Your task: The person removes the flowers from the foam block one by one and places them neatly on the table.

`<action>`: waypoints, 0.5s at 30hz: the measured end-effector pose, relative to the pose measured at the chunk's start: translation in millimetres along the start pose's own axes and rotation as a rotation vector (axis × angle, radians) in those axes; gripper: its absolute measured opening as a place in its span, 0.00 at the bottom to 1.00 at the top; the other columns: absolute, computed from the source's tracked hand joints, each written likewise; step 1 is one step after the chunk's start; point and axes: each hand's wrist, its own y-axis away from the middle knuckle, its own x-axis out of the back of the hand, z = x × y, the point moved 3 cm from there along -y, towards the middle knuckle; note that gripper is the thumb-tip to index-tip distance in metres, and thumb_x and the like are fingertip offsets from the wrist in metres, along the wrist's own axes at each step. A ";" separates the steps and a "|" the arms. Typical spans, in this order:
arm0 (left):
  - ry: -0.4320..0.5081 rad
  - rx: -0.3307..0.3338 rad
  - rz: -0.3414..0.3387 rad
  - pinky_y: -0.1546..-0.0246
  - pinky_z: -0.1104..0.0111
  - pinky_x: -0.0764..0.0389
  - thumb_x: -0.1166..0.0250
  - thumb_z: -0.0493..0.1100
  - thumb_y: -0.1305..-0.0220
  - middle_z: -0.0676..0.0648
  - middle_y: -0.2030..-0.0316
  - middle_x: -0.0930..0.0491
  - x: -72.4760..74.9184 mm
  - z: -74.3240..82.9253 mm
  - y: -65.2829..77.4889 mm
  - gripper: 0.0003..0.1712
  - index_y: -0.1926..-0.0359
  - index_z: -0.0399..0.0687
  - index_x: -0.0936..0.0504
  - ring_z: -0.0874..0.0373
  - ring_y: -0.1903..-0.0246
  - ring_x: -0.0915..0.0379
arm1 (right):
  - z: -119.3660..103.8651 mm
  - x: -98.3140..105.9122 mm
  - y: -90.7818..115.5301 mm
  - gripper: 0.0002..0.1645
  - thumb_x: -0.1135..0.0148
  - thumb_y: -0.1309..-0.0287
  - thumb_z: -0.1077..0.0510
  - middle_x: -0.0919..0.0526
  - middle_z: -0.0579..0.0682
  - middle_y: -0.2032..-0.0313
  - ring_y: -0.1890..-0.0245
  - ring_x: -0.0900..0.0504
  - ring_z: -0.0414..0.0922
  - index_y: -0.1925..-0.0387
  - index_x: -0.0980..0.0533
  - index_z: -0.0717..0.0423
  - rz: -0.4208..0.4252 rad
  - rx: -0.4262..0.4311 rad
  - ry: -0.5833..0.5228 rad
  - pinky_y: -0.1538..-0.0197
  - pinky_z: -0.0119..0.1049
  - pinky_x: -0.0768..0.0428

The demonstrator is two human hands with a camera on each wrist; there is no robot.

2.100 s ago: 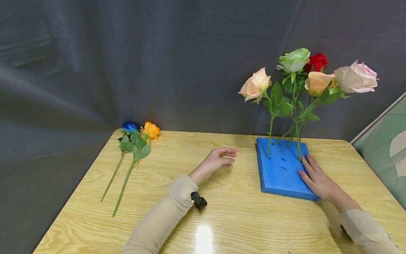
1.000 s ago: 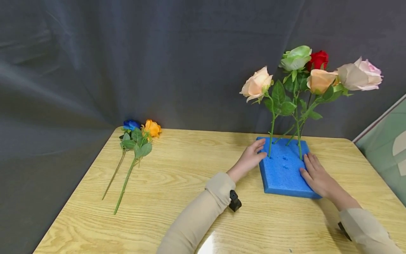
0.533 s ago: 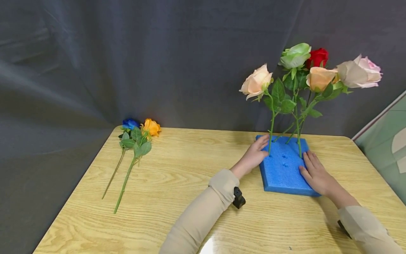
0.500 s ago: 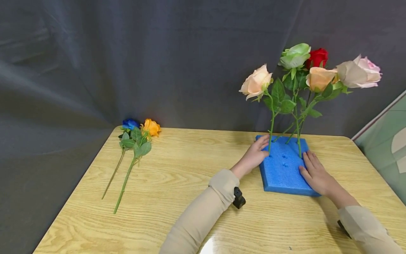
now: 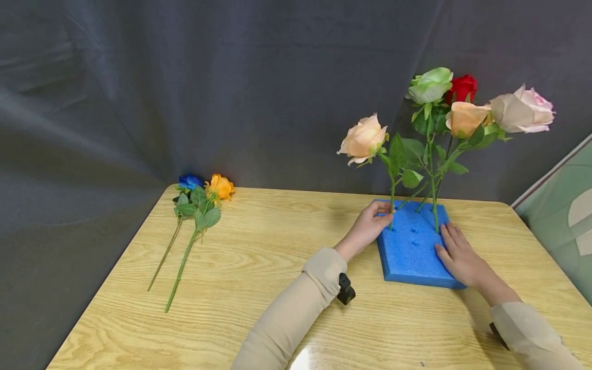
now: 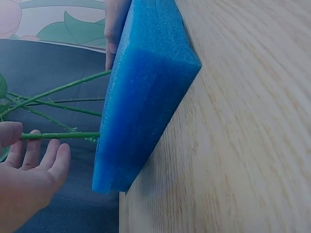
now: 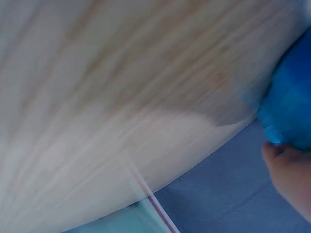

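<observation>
In the head view, a blue foam block [image 5: 411, 264] lies on the table with several artificial roses standing in it. My left hand [image 5: 365, 226] pinches the lower stem of the left peach rose [image 5: 364, 140] between thumb and fingers, just above the foam. The left wrist view shows this green stem [image 6: 73, 135] entering the block's top face. My right hand [image 5: 464, 261] rests with extended fingers along the block's right edge, beside the stem of the green-white rose [image 5: 430, 86]. A red rose [image 5: 461, 88], an orange-peach rose [image 5: 464, 119] and a pale pink rose [image 5: 522, 110] lean behind.
A blue rose [image 5: 190, 181] and an orange rose [image 5: 220, 187] lie at the table's back left, their stems toward the front. Small holes [image 5: 414, 236] mark the foam's middle. A dark curtain [image 5: 277, 92] hangs behind the wooden table [image 5: 259, 226].
My left hand has moved right to the block and taken hold of the left peach rose's stem. That rose's head has shifted left and lower. My right hand stays on the block.
</observation>
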 end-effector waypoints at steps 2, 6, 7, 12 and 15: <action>-0.014 -0.009 0.011 0.49 0.71 0.23 0.46 0.43 0.28 0.43 0.44 0.25 0.6 -0.3 -0.2 0.17 0.42 0.43 0.27 0.51 0.43 0.27 | -2.2 -0.8 0.9 0.40 0.71 0.25 0.47 0.64 0.77 0.30 0.29 0.68 0.72 0.29 0.63 0.73 0.018 -0.032 0.005 0.32 0.71 0.58; -0.045 -0.035 0.033 0.56 0.75 0.24 0.44 0.44 0.30 0.43 0.47 0.23 1.2 -1.3 -0.4 0.16 0.45 0.43 0.25 0.52 0.47 0.25 | -10.1 -3.9 4.1 0.39 0.75 0.25 0.48 0.62 0.81 0.32 0.31 0.64 0.76 0.30 0.60 0.77 0.060 -0.095 -0.013 0.32 0.70 0.58; -0.051 -0.041 0.040 0.56 0.75 0.24 0.44 0.44 0.30 0.43 0.47 0.23 1.4 -1.5 -0.5 0.15 0.46 0.43 0.24 0.52 0.47 0.25 | -12.4 -4.3 4.9 0.39 0.76 0.26 0.48 0.62 0.82 0.33 0.32 0.64 0.76 0.31 0.60 0.78 0.068 -0.104 -0.015 0.31 0.70 0.59; -0.077 -0.064 0.081 0.56 0.76 0.26 0.42 0.44 0.31 0.44 0.50 0.21 2.7 -2.2 -1.0 0.13 0.51 0.43 0.22 0.52 0.47 0.25 | -17.0 -5.3 5.2 0.41 0.79 0.25 0.46 0.63 0.83 0.34 0.31 0.65 0.75 0.32 0.60 0.80 0.075 -0.135 0.001 0.29 0.67 0.60; -0.090 -0.073 0.096 0.57 0.77 0.26 0.42 0.45 0.31 0.44 0.51 0.20 3.9 -2.1 -0.5 0.12 0.53 0.44 0.21 0.52 0.49 0.25 | -15.6 -4.9 4.6 0.42 0.79 0.25 0.43 0.64 0.81 0.32 0.30 0.66 0.73 0.31 0.61 0.78 0.066 -0.142 0.011 0.30 0.68 0.58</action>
